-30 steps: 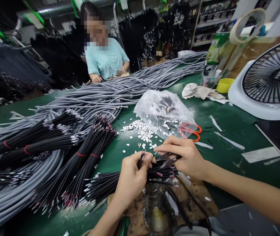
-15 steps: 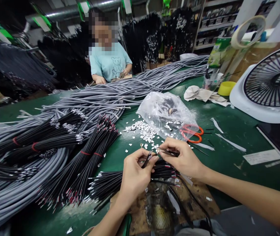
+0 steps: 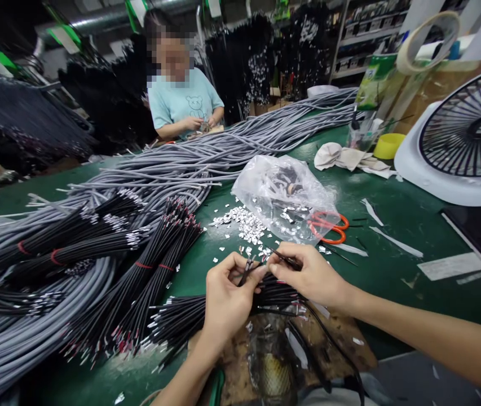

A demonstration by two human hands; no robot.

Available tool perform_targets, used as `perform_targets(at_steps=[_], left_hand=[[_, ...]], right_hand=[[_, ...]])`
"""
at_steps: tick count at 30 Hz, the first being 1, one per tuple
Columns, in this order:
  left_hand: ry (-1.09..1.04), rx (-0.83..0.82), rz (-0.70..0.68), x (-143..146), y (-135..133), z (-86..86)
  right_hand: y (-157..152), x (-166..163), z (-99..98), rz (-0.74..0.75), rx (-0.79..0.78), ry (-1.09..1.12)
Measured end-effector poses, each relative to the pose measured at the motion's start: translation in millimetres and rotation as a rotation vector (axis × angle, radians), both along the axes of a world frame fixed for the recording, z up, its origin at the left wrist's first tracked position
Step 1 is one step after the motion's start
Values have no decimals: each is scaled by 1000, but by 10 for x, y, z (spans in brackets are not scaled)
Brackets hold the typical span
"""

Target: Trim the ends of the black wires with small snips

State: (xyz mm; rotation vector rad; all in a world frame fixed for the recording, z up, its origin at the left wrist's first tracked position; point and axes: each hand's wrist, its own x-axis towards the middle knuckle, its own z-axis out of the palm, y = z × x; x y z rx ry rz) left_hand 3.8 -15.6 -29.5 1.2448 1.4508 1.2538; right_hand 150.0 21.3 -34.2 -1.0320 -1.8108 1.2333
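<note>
My left hand point(image 3: 229, 290) pinches a short black cable point(image 3: 245, 272) between thumb and fingers, with its split end pointing up. Close against its fingertips is my right hand point(image 3: 308, 273), closed around dark tweezers point(image 3: 285, 258) whose points face up and left. The right thumb and forefinger also meet near the cable, but what lies between these fingertips is too small to make out. Below both hands lies a bundle of black cables point(image 3: 185, 316) with pale stripped ends. Just beyond them is a scatter of small silvery pieces point(image 3: 248, 225).
A clear plastic bag point(image 3: 282, 192) partly covers orange-handled scissors point(image 3: 342, 228). Grey cables point(image 3: 172, 163) run across the green table. Tied black bundles point(image 3: 151, 268) lie left. A fan point(image 3: 477, 129) stands right. A wooden board point(image 3: 345, 344) is under my wrists. A co-worker point(image 3: 187, 104) sits opposite.
My left hand has shifted slightly left with the cable. The tweezers' points have moved off the cable end and tilted upward, while my right fingertips come close to the left. The co-worker's hands have come together.
</note>
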Motion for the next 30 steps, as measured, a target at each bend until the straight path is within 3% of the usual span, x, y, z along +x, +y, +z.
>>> perform_targets(at_steps=[4, 11, 16, 22, 30], left_hand=[[-7, -52, -72, -9, 15, 73], [31, -47, -118, -10, 10, 107], [-13, -70, -115, 11, 20, 88], [38, -42, -76, 11, 22, 61], [-10, -62, -51, -8, 20, 67]], right_hand=[[17, 51, 8, -58, 172, -4], [43, 83, -32, -51, 297, 24], [24, 62, -19, -50, 236, 2], [6, 19, 26, 44, -19, 111], [3, 40, 3, -51, 138, 14]])
